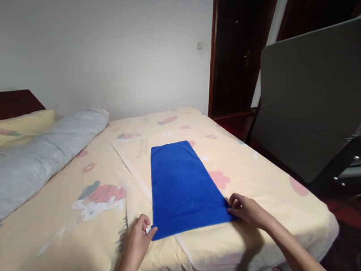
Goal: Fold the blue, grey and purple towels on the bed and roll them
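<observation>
- Left hand [141, 237]: pinched at blue cloth's [181, 185] near-left corner.
- Right hand [248, 212]: pinched at near-right edge.
- Cloth's long axis: forward from both hands, equally near.

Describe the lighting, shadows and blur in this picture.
Head view: the wall is brightest around its middle; the door leans and sinks into near-black; a shadow falls on the bedsheet below the right hand; the pillow looks smeared, while the blue cloth has fairly crisp edges.
</observation>
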Demonstrator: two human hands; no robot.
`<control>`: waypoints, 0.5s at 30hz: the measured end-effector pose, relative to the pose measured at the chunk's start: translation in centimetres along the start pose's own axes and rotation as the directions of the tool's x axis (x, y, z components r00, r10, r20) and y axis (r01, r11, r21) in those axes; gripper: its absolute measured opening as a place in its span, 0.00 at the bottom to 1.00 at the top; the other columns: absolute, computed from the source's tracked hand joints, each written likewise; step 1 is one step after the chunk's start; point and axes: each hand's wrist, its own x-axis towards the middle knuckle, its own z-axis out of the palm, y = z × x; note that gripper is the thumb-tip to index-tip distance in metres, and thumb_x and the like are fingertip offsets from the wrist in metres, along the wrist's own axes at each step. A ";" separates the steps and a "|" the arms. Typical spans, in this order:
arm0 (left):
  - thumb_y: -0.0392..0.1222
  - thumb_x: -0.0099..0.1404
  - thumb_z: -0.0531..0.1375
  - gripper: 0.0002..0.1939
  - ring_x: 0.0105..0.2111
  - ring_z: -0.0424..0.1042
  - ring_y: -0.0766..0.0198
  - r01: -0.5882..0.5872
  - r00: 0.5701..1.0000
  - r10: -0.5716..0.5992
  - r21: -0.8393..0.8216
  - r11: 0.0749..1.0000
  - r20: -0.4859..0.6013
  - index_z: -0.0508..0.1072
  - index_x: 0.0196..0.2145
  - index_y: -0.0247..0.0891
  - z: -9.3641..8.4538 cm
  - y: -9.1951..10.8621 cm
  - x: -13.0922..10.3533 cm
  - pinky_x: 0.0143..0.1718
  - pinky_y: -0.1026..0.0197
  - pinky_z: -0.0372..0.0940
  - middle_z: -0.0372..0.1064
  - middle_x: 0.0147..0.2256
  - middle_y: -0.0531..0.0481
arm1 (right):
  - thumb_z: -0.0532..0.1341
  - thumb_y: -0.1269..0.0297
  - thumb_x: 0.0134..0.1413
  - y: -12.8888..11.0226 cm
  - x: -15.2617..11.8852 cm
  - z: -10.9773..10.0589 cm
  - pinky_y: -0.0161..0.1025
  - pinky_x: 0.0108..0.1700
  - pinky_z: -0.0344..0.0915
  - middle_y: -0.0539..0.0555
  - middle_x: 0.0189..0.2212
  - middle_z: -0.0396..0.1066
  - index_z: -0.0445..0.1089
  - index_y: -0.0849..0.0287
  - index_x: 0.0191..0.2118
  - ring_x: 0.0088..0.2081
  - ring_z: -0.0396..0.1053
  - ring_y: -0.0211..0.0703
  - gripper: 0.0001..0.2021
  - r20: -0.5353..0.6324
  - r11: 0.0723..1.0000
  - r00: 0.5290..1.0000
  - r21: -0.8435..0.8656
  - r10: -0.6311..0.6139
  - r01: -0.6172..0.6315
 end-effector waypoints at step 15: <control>0.31 0.56 0.58 0.17 0.47 0.72 0.55 -0.474 0.876 0.463 0.066 0.878 0.133 0.77 0.41 0.46 -2.2 -0.4 -0.6 0.52 0.56 0.65 0.75 0.44 0.50 | 0.57 0.74 0.43 -1.8 -1.8 -1.2 0.42 0.49 0.64 0.55 0.45 0.70 0.73 0.54 0.45 0.46 0.67 0.51 0.21 0.155 0.902 0.917 -0.182 -0.368 0.393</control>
